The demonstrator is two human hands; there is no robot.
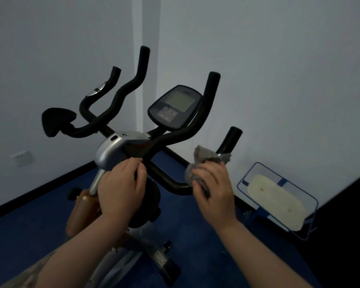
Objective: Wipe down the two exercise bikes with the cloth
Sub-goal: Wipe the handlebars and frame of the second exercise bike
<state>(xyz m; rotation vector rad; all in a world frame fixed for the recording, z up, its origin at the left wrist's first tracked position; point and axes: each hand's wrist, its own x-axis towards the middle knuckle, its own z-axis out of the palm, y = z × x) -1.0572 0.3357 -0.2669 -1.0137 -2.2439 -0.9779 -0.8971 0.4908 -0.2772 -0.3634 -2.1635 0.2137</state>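
Observation:
An exercise bike with a silver clamp cover (110, 150) and black curved handlebars (166, 177) fills the middle of the view. Its console (175, 107) with a grey screen faces me. My right hand (213, 190) grips a crumpled grey cloth (204, 161) wrapped round the handlebar's right lower bend. My left hand (122, 188) has its fingers curled round the handlebar stem just below the silver cover. The orange frame (81, 206) and the base (164, 265) show beneath my arms. No second bike can be made out.
White walls meet in a corner behind the bike. A blue-framed stand with a cream pad (276, 202) leans against the right wall. A wall socket (21, 157) sits low on the left. The floor (29, 221) is dark blue.

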